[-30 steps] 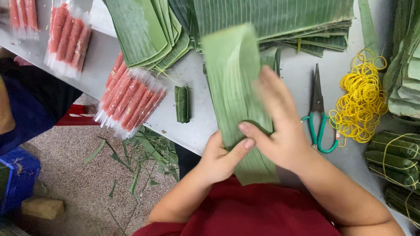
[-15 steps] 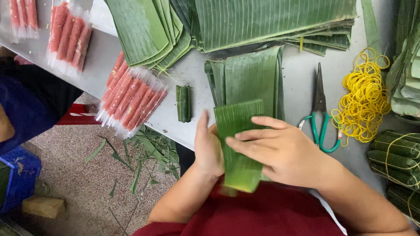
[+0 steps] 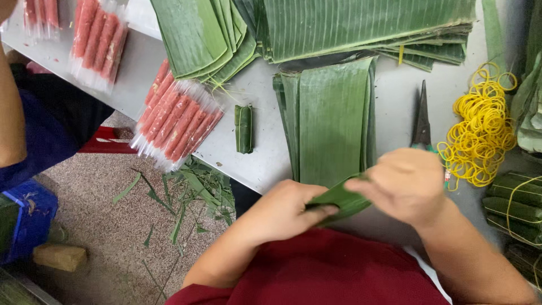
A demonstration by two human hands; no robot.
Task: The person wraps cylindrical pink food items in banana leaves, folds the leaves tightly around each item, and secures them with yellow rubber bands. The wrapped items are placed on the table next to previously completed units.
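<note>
Both hands are on one folded banana leaf strip (image 3: 341, 200) at the bench's near edge, left hand (image 3: 282, 212) pinching one end, right hand (image 3: 406, 183) closed over the other, so looks like mid-roll. Next it'd need tight tucking. Further back: flat leaf pieces (image 3: 330, 121), a finished leaf bundle (image 3: 244, 129), scissors (image 3: 422, 121), yellow rubber bands (image 3: 480, 135), packed red sausages (image 3: 176, 121).

The leaf strip (image 3: 341, 200), flat and wide a moment ago, is now rolled, apparently tightly, between the left hand (image 3: 285, 212) and right hand (image 3: 406, 183), both nearer the table edge.
</note>
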